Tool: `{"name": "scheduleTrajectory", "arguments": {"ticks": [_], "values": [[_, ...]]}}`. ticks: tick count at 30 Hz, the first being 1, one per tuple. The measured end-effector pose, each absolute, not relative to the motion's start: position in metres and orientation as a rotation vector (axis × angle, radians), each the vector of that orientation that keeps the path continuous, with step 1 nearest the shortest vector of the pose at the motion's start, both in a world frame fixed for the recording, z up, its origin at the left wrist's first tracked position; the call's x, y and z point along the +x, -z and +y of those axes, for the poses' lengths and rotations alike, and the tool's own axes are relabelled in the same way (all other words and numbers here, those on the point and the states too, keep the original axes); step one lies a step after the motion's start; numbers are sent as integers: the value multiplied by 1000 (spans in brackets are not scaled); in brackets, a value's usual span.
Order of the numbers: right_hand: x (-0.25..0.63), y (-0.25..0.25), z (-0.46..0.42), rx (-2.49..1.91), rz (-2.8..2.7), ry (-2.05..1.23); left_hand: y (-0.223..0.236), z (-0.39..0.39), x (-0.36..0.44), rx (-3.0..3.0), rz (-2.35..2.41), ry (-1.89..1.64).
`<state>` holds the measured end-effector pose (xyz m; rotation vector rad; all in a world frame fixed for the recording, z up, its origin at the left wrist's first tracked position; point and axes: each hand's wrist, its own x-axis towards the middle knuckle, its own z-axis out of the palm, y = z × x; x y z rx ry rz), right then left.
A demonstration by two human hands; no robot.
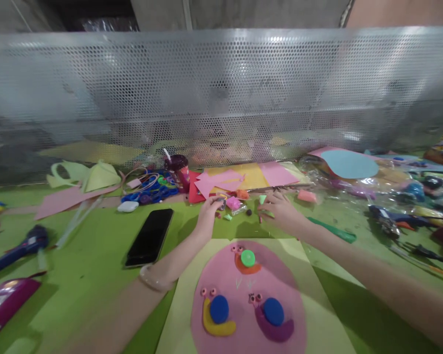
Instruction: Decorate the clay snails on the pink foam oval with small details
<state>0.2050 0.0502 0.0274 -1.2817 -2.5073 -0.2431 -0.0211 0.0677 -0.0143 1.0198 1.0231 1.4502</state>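
Note:
My left hand (207, 212) reaches to the far side of the green table, fingertips pinched at a small dark and yellow bit too small to name. Beside it lie a wrapped pink lump of clay (234, 203) and a scrap of light green clay (228, 217). My right hand (279, 209) rests low among the bits, fingers apart, near a light green piece (262, 199) and a small black ball (248, 212). Nearer me, a pink paper oval (249, 285) on a pale yellow sheet (179, 305) carries a yellow snail (217, 327), a purple snail (276, 332) and an orange snail (243, 266).
A phone (149, 238) lies left of the sheet. Behind it stand a lidded cup (179, 174) with a straw and a white case (128, 206). Glue guns (20, 248) lie at both sides. A perforated metal panel (217, 98) closes off the back.

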Motion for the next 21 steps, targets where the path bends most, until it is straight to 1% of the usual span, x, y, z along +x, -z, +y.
{"name": "scheduleTrajectory", "arguments": {"ticks": [6,10,18,21], "values": [[184,-10,79,-1324,-2543,225,15,69,-22,1011,1030,-1449],[178,-9,84,-1343,-2515,172,15,69,-22,987,1012,-1441],[192,-26,54,-1282,-2352,-12,15,68,-17,956,903,-1389],[199,-29,39,-1289,-2268,-33,16,66,-16,970,869,-1365]]}}
